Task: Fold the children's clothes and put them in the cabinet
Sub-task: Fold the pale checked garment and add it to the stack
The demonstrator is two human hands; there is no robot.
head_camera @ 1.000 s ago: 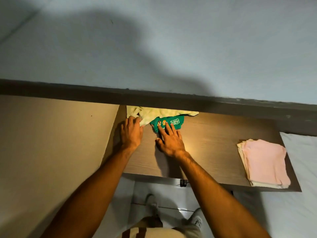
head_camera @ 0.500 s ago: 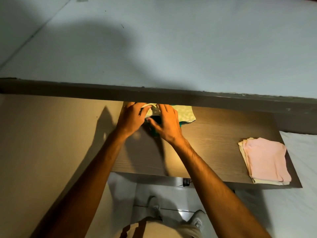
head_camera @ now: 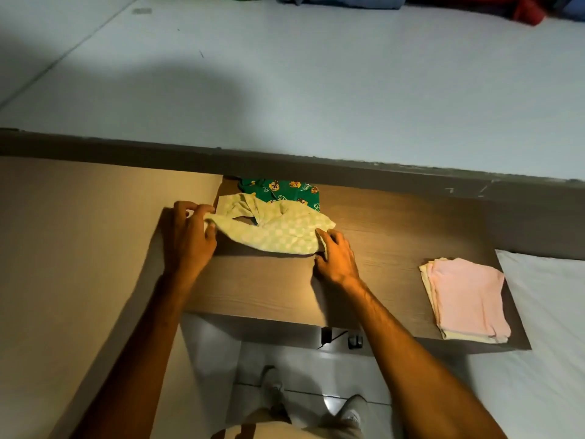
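Observation:
A pale green checked child's garment [head_camera: 278, 231] lies crumpled on the wooden cabinet shelf [head_camera: 380, 236], stretched between my hands. My left hand [head_camera: 190, 236] pinches its left end at the shelf's left side wall. My right hand [head_camera: 335, 256] grips its right corner, knuckles resting on the shelf. Behind it, at the back of the shelf, lies a dark green garment with cartoon prints [head_camera: 285, 190], partly covered by the pale one.
A folded pink and cream stack [head_camera: 465, 296] rests on the shelf's right end. The cabinet's beige side panel [head_camera: 79, 248] stands at left, a dark top edge [head_camera: 316, 163] overhangs the shelf. More clothes [head_camera: 348, 0] lie on the white surface above. My shoes [head_camera: 348, 413] show below.
My hands were together over the clothes at the back of the shelf. Now they have spread apart and pulled the pale green garment forward, uncovering the dark green one behind it.

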